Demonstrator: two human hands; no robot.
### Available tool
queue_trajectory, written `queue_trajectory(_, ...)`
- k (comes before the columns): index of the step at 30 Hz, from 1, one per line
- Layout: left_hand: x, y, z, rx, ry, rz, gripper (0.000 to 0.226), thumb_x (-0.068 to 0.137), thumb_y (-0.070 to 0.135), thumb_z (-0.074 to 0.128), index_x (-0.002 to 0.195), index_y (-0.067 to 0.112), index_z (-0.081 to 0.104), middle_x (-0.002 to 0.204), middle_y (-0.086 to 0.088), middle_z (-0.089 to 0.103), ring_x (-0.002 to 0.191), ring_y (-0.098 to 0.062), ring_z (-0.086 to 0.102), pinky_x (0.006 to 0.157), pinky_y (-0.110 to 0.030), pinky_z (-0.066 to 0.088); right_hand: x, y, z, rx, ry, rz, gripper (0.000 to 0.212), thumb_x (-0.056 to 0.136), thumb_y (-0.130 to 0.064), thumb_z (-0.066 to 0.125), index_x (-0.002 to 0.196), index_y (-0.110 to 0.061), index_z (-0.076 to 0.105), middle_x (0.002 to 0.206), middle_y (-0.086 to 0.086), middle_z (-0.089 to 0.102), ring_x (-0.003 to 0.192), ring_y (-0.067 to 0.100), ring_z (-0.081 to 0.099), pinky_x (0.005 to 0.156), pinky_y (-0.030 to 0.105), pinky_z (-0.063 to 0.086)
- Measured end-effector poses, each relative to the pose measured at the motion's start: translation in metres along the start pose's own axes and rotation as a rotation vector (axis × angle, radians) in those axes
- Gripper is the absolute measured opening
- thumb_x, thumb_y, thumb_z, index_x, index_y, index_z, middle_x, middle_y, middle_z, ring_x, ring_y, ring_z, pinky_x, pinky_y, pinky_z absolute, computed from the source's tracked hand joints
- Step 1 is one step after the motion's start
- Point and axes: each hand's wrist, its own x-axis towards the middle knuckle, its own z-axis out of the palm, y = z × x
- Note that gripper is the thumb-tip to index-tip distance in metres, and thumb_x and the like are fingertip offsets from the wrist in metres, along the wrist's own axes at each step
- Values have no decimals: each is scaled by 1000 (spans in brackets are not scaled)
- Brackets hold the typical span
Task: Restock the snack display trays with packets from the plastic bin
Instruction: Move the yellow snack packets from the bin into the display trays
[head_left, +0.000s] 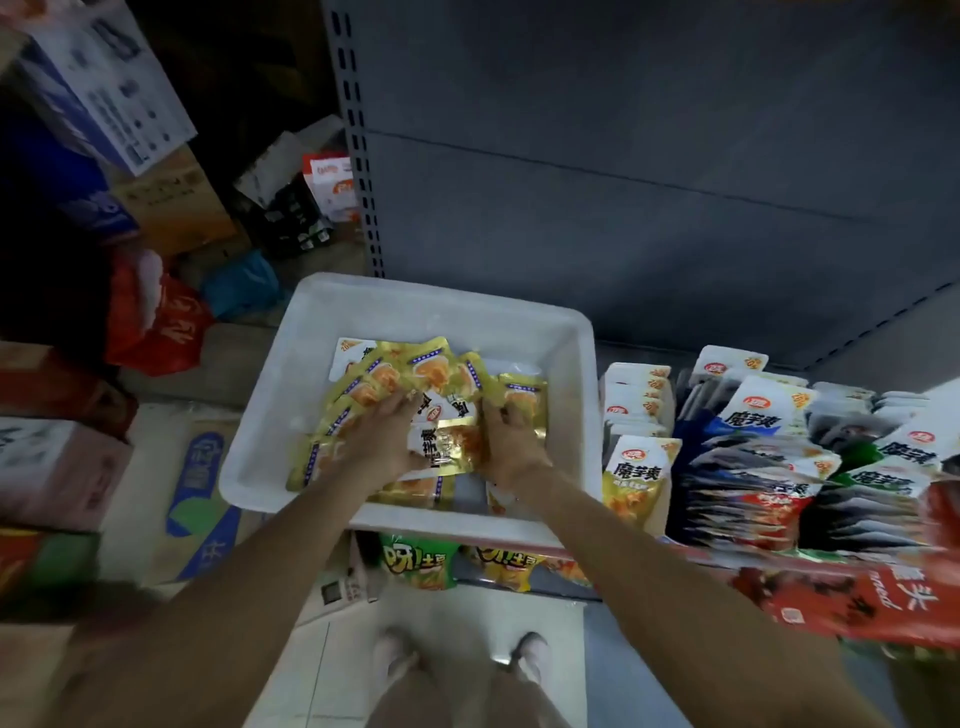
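A white plastic bin (311, 332) sits on the shelf edge and holds several yellow snack packets (431, 369) in a loose heap. Both my hands are inside it. My left hand (387, 431) lies over the left side of the heap, its fingers spread on the packets and its thumb against a gold packet (451, 446) in the middle. My right hand (511, 441) grips the right edge of that same bunch of packets with curled fingers. To the right stand the display trays (639, 467), packed with upright rows of white, yellow, blue and red packets.
A grey metal shelf back (623, 156) rises behind the bin. Cardboard boxes (171, 208) and a red bag (161, 322) crowd the floor at the left. Green and yellow snack bags (415, 564) sit on the lower shelf under the bin. My feet (462, 660) stand on pale floor tiles.
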Motion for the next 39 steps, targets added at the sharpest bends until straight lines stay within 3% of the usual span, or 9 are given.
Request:
queue_trajectory(6, -3, 2, -1, -27, 7, -13, 98, 78, 34, 73, 151, 29, 8, 159, 4, -1, 146, -25, 5, 116, -51, 17, 4, -8, -5, 154, 45, -61, 73, 81, -11, 65, 143, -20, 27, 141, 13, 32, 129, 30, 37, 108, 33, 36)
queue_trajectory(12, -9, 17, -4, -247, 56, 73, 69, 84, 43, 65, 144, 26, 35, 155, 5, 23, 142, -19, 21, 114, -37, 21, -4, -3, -33, 342, 155, -50, 40, 92, -9, 50, 130, -21, 49, 113, 5, 63, 98, 27, 63, 71, 21, 44)
queue_trajectory(16, -21, 49, -12, -498, -187, 226, 70, 77, 44, 72, 138, 25, 44, 130, 13, 46, 119, -6, 44, 100, -29, 38, 5, 2, -47, 736, 166, 152, 32, 91, -18, 54, 123, -14, 59, 102, 9, 64, 96, 28, 62, 91, 41, 51)
queue_trajectory(18, -17, 55, -11, -486, -116, 224, 59, 80, 26, 74, 133, 17, 50, 123, 4, 57, 111, -12, 55, 92, -29, 44, 6, 3, -50, 841, 152, 186, 33, 93, -15, 52, 124, -6, 57, 99, 7, 59, 93, 22, 58, 95, 45, 49)
queue_trajectory(23, -13, 50, -25, -637, 238, 139, 20, 90, 12, 60, 109, 4, 61, 94, -11, 70, 77, -21, 65, 65, -28, 52, -11, 4, -69, 492, 149, 82, 34, 97, -19, 40, 126, -13, 57, 118, 14, 58, 116, 32, 53, 101, 37, 42)
queue_trajectory(27, -18, 54, -54, -727, 473, 130, 11, 89, 19, 64, 92, 9, 62, 65, 4, 57, 57, -10, 51, 53, -21, 37, -31, 4, -84, 319, 193, -84, 24, 93, -19, 55, 108, -3, 64, 119, 12, 61, 113, 28, 56, 95, 32, 41)
queue_trajectory(31, -26, 75, -74, -747, 436, 248, 7, 89, 25, 64, 86, 19, 60, 71, 0, 68, 64, -20, 65, 59, -33, 47, -48, 2, -103, 571, 278, -195, 30, 86, -14, 65, 115, -16, 55, 92, -3, 62, 86, 15, 65, 65, 18, 49)
queue_trajectory(35, -32, 108, -89, -842, 436, 353, 10, 87, 21, 67, 88, 27, 59, 83, 9, 71, 74, -5, 68, 69, -27, 52, -69, 18, -130, 539, 462, -257, 16, 86, -13, 67, 96, -21, 58, 81, -5, 63, 69, 9, 63, 61, 16, 49)
queue_trajectory(39, -29, 147, -92, -824, 362, 427, 13, 86, 20, 68, 97, 17, 62, 91, 0, 72, 79, -9, 68, 72, -27, 52, -87, 52, -151, 472, 539, -207, 22, 84, -11, 68, 77, -21, 50, 74, -2, 66, 70, 16, 64, 62, 22, 48)
